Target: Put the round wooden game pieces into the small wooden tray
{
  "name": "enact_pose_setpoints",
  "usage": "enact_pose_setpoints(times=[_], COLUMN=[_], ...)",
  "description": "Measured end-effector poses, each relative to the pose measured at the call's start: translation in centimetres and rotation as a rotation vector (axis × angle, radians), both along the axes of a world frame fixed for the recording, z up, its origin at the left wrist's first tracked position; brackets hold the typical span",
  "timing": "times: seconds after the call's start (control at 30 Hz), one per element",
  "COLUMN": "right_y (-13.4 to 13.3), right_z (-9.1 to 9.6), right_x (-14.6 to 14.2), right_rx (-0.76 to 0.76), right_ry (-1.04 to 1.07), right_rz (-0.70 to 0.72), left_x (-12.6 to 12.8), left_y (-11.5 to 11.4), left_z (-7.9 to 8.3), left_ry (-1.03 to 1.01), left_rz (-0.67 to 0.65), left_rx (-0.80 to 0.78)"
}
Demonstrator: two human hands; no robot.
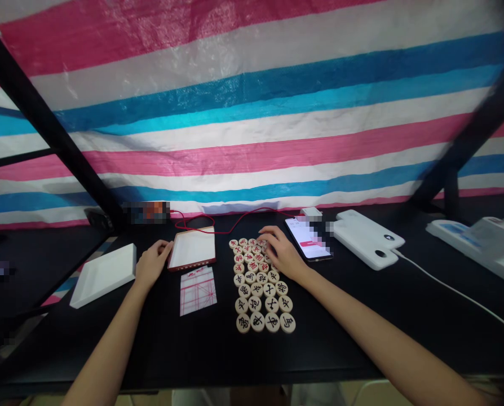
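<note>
Xiangqi pieces [257, 289] lie in close rows on the black table, with red characters on the far rows and black characters on the near ones. My right hand [281, 252] is over the far right corner of this block. Its bent fingers and thumb close around a red-lettered piece [260, 242] there, and the hand hides some pieces beside it. My left hand [153, 262] rests on the table with loosely curved, empty fingers by the left edge of a shallow red-sided box part [191, 266] with a white inside. A folded paper board [198, 290] with pink lines lies just nearer.
Left of my left hand sits a white box tray [104, 276]. A lit phone [309, 239] lies right of the pieces, near a white device [368, 239] with a cable. A red cable [235, 223] runs along the back. Striped sheeting [252, 135] hangs behind, with black frame bars [57, 135] beside it.
</note>
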State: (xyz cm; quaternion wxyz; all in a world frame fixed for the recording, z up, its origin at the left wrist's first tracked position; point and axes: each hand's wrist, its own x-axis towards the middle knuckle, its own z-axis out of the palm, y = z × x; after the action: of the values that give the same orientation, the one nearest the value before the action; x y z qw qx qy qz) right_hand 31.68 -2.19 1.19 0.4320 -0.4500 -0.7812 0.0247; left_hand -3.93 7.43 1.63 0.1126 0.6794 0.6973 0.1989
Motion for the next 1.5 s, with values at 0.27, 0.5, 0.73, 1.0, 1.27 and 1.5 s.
enact_pose_setpoints(times=[0.27,0.5,0.73,1.0,1.27,1.5], right_y=[-0.1,-0.1,-0.2,-0.2,-1.1,-3.4], right_z=[0.2,0.1,0.4,0.5,1.2,2.7], right_x=[-0.1,-0.1,0.0,0.1,-0.2,-3.5], right_rx=[0.01,0.022,0.05,0.049,0.079,0.159], right_ry=[-0.01,-0.031,-0.029,-0.025,0.044,0.048], right_rz=[-0.005,0.0,0.014,0.002,-0.016,0.098], left_x=[0.4,1.0,3.2,3.6,0.6,-0.8], left_y=[-0.6,-2.7,-7.7,-15.6,-19.0,-21.7], left_z=[0.3,1.3,1.1,-1.3,-3.1,-3.9], left_ry=[0.019,0.044,-0.024,0.299,0.444,0.498], left_rz=[0.071,0.139,-0.238,-0.611,-0.675,-0.792], left_rx=[0.137,0.456,0.765,0.534,0.59,0.678])
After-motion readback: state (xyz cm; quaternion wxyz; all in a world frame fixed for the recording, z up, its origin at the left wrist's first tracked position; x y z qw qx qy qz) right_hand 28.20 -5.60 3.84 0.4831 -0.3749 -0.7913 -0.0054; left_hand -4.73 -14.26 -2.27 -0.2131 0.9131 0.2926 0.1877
